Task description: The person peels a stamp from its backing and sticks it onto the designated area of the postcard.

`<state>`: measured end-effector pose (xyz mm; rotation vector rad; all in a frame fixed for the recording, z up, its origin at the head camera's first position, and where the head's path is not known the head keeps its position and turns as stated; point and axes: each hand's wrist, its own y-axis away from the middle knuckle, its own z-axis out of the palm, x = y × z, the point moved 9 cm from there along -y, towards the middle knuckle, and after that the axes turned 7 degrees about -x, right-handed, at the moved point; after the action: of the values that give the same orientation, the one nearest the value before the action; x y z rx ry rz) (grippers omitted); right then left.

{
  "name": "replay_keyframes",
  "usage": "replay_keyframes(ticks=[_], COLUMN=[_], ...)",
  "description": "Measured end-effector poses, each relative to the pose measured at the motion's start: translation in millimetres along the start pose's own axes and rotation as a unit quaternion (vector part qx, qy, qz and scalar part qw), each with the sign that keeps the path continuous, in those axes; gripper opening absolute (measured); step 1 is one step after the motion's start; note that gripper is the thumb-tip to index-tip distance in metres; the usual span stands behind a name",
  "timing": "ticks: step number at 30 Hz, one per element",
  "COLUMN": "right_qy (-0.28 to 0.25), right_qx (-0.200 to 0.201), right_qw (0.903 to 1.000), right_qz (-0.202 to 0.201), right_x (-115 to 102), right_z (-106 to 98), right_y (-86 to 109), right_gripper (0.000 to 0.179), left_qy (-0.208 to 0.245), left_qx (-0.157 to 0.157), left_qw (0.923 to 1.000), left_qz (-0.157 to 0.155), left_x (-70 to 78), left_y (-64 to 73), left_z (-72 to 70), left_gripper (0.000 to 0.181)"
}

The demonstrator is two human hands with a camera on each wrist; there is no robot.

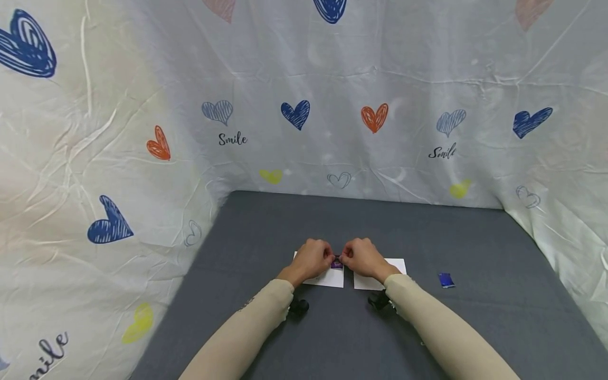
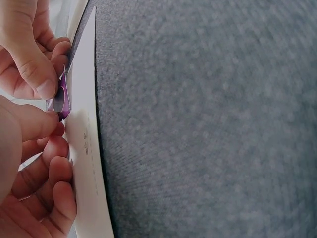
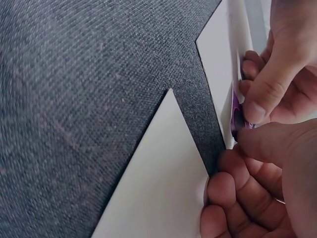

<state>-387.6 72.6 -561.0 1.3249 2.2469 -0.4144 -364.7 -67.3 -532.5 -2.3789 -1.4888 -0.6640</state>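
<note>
Between both hands is a small purple sachet (image 1: 336, 263), raised over the inner edge of the left white card (image 1: 332, 279). My left hand (image 1: 314, 258) pinches one side of it between thumb and forefinger, and my right hand (image 1: 363, 257) pinches the other. In the left wrist view, the thumbs are close together on the sachet (image 2: 64, 101), which looks slightly bent. Below my right hand lies a second white card (image 1: 366, 282). In the right wrist view, curled fingers of the right hand (image 3: 267, 183) rest against this card's edge (image 3: 163, 168).
A small blue packet (image 1: 446, 280) lies on the grey cloth-covered table (image 1: 380, 338), to the right of the cards. A white curtain (image 1: 332, 68) printed with hearts hangs behind the table and along its sides. Faint small print marks the left card.
</note>
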Motion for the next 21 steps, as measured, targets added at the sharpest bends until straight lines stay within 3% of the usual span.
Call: replay_keyframes(ticks=[3,7,15,18,21], right_qy=[0.005,0.021,0.014,0.011,0.010], right_qx=[0.000,0.010,0.014,0.016,0.018], right_qw=[1.0000,0.9997,0.9998,0.9997,0.9994], right_qz=[0.008,0.004,0.004,-0.011,-0.027], right_x=[0.6,8.4,2.7,-8.9,-22.7], right_z=[1.4,6.9,3.9,-2.6,-10.3], right_y=[-0.6,-5.7,-2.4,3.6,9.8], right_gripper=[0.016,0.015,0.016,0.015,0.013], left_qy=[-0.001,-0.003,-0.011,-0.017,-0.022], left_qx=[-0.007,-0.003,0.011,0.019,0.036], left_qw=[0.9998,1.0000,0.9997,0.9993,0.9989], left_qz=[-0.016,-0.008,0.017,0.026,0.023], left_x=[4.9,3.8,9.7,3.6,-13.3], left_y=[3.5,2.7,4.3,-1.0,-10.7], left_z=[-4.0,-2.8,-4.5,2.0,13.2], left_gripper=[0.011,0.012,0.012,0.011,0.007])
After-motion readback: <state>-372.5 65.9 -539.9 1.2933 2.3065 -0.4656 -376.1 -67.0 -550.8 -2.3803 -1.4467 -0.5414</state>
